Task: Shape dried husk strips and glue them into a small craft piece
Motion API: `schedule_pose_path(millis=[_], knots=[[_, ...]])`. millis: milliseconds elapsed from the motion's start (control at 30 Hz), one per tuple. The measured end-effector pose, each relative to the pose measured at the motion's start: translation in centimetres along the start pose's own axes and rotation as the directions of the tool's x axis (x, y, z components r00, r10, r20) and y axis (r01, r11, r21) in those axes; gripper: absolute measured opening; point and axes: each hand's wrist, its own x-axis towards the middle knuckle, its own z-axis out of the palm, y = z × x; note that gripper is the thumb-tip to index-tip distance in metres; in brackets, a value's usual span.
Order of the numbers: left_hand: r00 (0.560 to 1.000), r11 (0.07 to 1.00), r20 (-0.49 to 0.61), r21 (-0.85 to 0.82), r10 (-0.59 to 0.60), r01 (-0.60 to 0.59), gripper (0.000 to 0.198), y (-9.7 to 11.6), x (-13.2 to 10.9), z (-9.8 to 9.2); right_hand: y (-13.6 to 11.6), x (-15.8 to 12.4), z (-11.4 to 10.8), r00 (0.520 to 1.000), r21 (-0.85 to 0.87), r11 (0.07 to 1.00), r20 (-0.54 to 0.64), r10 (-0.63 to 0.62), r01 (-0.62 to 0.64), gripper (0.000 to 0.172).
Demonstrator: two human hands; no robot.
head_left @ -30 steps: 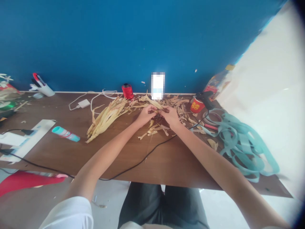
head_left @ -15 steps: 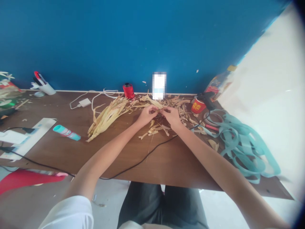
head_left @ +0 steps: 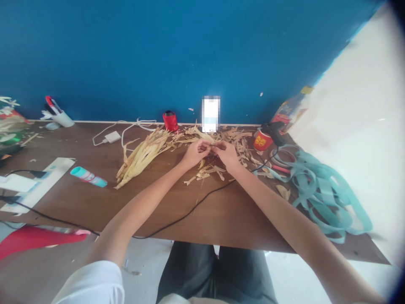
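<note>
Fingertips nearly touching, my left hand (head_left: 196,153) and my right hand (head_left: 225,153) both pinch a pale strip of dried corn husk (head_left: 206,137) over the middle of the table. The strip rises from between the fingers toward the lit phone; its lower end is hidden by my hands. Scraps of dry husk (head_left: 242,141) lie around and under both hands, with a few pieces (head_left: 207,172) in front. To the left rests a bundle of yellowish corn husks (head_left: 144,158).
A black cable (head_left: 190,211) crosses the brown table (head_left: 177,190). Teal ribbon (head_left: 316,190) is heaped at right near a red cup (head_left: 262,141). At left are a turquoise tube (head_left: 88,176) and a power strip (head_left: 47,183). A red spool (head_left: 170,121) and lit phone (head_left: 210,114) stand by the wall.
The husk strip's tip sits slightly lower and is more covered by the fingers. My hands have barely moved, still pinched close together.
</note>
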Motion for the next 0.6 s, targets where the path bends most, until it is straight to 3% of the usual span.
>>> schedule_pose_path(millis=[600], knots=[[0.994, 0.979, -0.021, 0.178, 0.104, -0.099, 0.017, 0.04, -0.27, 0.01, -0.16, -0.15, -0.05, 1.000, 0.008, 1.000, 0.014, 0.022, -0.022, 0.026]])
